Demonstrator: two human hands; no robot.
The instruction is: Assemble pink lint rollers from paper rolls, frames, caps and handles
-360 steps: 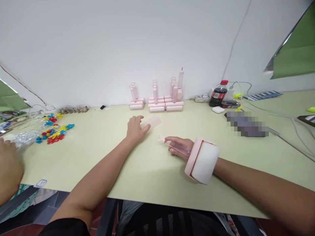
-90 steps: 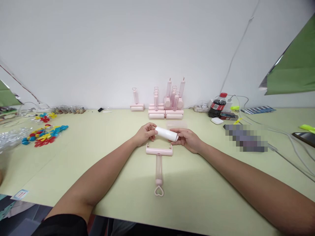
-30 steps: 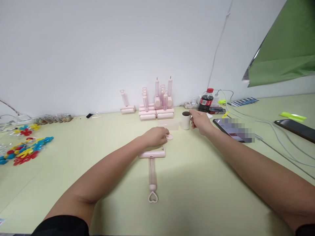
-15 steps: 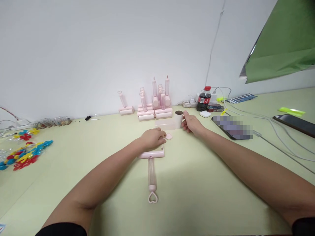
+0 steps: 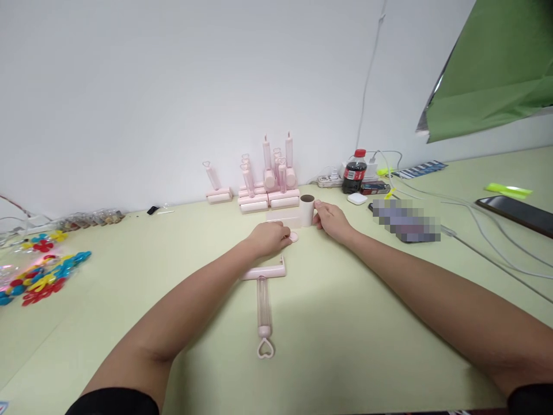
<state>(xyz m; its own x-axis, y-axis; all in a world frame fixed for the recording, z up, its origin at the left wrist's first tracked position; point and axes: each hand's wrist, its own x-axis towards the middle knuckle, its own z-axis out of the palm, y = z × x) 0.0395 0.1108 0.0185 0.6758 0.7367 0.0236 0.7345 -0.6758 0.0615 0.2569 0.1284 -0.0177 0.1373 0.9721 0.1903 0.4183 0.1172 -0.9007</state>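
Observation:
A white lint roll (image 5: pixel 307 212) stands upright on the table, its dark hollow core showing at the top. My right hand (image 5: pixel 332 222) grips its right side, thumb near the upper rim and fingers lower down. My left hand (image 5: pixel 271 237) reaches low over the table, its curled fingertips at the left edge of a flat pink round cap (image 5: pixel 294 237). Behind that hand lies a translucent pale pink cover (image 5: pixel 284 217). Nearer to me is a pink lint roller handle (image 5: pixel 264 302) with a bare frame, clear grip and heart-shaped end; my left forearm partly hides its frame.
Several pink lint rollers (image 5: pixel 268 196) stand by the wall. Rightward are a cola bottle (image 5: pixel 354 173), a white case (image 5: pixel 357 199), a blurred-out phone (image 5: pixel 406 222), another phone (image 5: pixel 516 214) and cables. Bagged colourful pieces (image 5: pixel 47 276) lie at far left.
The view has shifted slightly. The lint roll and my right hand have moved a little left. My left hand stays beside the round cap, which has barely moved.

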